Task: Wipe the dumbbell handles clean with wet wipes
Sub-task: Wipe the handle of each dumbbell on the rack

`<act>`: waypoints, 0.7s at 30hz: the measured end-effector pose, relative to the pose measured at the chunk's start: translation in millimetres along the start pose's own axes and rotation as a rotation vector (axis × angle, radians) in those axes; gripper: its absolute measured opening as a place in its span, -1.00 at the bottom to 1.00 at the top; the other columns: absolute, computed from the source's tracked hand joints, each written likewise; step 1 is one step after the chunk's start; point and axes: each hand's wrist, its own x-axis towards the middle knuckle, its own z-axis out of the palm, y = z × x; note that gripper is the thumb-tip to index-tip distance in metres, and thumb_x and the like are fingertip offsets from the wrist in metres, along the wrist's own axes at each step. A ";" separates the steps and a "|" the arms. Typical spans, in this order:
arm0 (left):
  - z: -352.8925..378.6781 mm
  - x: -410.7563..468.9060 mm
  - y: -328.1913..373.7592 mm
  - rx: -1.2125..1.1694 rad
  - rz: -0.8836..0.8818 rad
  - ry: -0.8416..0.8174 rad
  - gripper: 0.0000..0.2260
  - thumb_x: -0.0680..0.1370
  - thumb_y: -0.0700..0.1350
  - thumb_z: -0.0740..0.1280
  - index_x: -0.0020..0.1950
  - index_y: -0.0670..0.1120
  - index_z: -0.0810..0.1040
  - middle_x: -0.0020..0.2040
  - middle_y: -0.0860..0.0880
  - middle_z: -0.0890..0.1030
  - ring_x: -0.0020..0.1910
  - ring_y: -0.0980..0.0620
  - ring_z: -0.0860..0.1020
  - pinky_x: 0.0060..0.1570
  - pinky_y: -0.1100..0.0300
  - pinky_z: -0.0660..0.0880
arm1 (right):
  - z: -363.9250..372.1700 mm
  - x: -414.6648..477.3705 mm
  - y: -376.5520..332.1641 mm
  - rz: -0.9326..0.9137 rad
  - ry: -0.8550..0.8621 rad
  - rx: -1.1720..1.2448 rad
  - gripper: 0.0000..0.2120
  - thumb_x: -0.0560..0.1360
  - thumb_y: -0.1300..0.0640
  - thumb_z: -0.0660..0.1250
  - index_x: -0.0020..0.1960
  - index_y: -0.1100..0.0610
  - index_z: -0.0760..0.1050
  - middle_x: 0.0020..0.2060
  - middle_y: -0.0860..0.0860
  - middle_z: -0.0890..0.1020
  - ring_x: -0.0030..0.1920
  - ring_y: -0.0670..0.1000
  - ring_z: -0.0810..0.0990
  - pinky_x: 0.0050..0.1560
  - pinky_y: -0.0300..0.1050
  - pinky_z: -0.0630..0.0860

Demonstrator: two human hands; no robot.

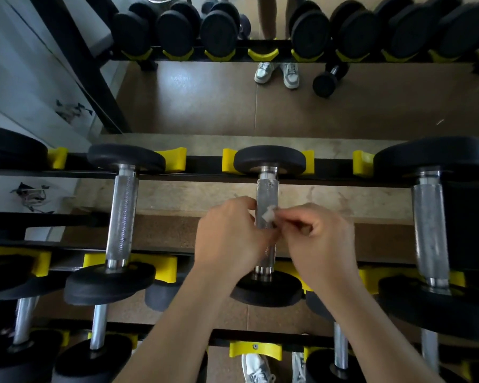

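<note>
A dumbbell with black end plates lies on the rack's top tier, its knurled steel handle (266, 193) running away from me at the centre. My left hand (228, 236) and my right hand (320, 239) meet over the handle's middle. Both pinch a small white wet wipe (268, 215) held just above or against the metal; which, I cannot tell. The handle's near half is mostly hidden behind my hands. Another dumbbell handle (122, 214) lies to the left and a thicker one (430, 228) to the right.
Yellow cradles (172, 158) hold the dumbbell ends on black rails. A lower tier with more dumbbells (98, 330) sits near me. A mirror ahead reflects the rack, a loose dumbbell (329, 78) on the floor and my shoes (277, 73).
</note>
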 end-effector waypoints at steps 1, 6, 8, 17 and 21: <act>-0.1 -0.1 1.4 -0.007 0.006 -0.007 -0.73 0.43 0.17 0.42 0.06 0.10 0.58 -0.13 0.10 0.67 -0.11 0.10 0.61 -0.14 0.16 0.52 | -1.9 3.0 -1.5 0.002 -0.007 0.000 -0.87 0.44 0.22 0.44 -0.05 0.05 0.68 -0.22 -0.12 0.66 -0.24 -0.20 0.60 -0.24 -0.31 0.55; 15.7 -32.6 -13.6 0.005 0.181 0.087 -0.61 0.51 0.02 0.37 0.30 0.14 0.36 0.05 0.16 0.52 0.00 0.15 0.51 -0.13 0.28 0.38 | 3.2 31.7 -3.7 -0.077 0.060 -0.112 -0.92 0.48 0.18 0.38 -0.09 0.09 0.66 -0.25 -0.01 0.64 -0.26 -0.02 0.60 -0.26 0.03 0.57; 22.1 -54.3 -26.5 -0.031 0.271 0.140 -0.72 0.51 0.04 0.34 0.22 0.15 0.47 0.08 0.19 0.49 0.01 0.21 0.48 -0.12 0.37 0.40 | -3.4 5.4 -4.7 -0.060 -0.108 -0.115 -0.87 0.48 0.10 0.33 -0.06 0.06 0.65 -0.23 -0.04 0.64 -0.24 -0.06 0.60 -0.22 -0.02 0.59; 27.4 -81.5 -43.9 -0.373 0.149 0.153 -0.89 0.43 -0.05 0.49 -0.07 0.10 0.70 -0.03 0.21 0.62 0.02 0.25 0.56 -0.04 0.44 0.46 | -5.5 4.0 -8.5 -0.073 -0.118 -0.138 -0.92 0.46 0.26 0.42 -0.16 0.11 0.62 -0.27 -0.02 0.61 -0.27 -0.04 0.57 -0.25 -0.01 0.57; 17.5 -80.1 -28.9 -0.564 -0.037 0.105 -0.78 0.48 -0.08 0.45 0.08 0.18 0.61 -0.05 0.21 0.65 0.00 0.24 0.60 0.01 0.23 0.56 | -31.2 -28.3 -18.3 0.148 -0.525 -0.025 -0.89 0.51 0.14 0.38 0.00 -0.03 0.63 -0.13 -0.16 0.65 -0.13 -0.22 0.60 -0.07 -0.29 0.55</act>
